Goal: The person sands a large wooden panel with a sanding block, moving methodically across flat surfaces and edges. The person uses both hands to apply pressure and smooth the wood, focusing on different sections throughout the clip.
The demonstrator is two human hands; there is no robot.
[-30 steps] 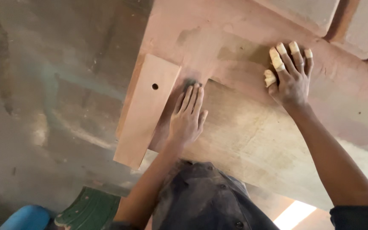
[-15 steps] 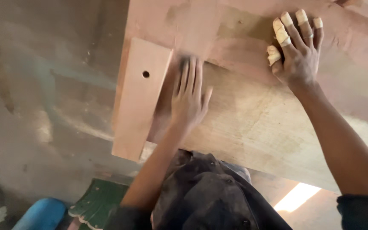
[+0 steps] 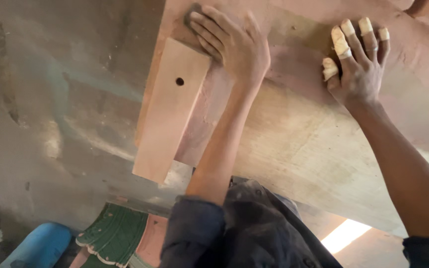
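Two hands press flat on a dusty, reddish wooden panel (image 3: 294, 129): the left hand (image 3: 234, 44) covers a dark sanding pad (image 3: 192, 12) near its far left corner, beside a drilled rectangular plank (image 3: 170, 106); the right hand (image 3: 356, 69), fingertips taped, lies spread.

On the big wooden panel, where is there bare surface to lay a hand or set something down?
The panel lies bare between the left hand and right hand, and across the pale stretch below the right forearm. It is crowded at the left edge, where the drilled wooden strip lies beside the left hand.
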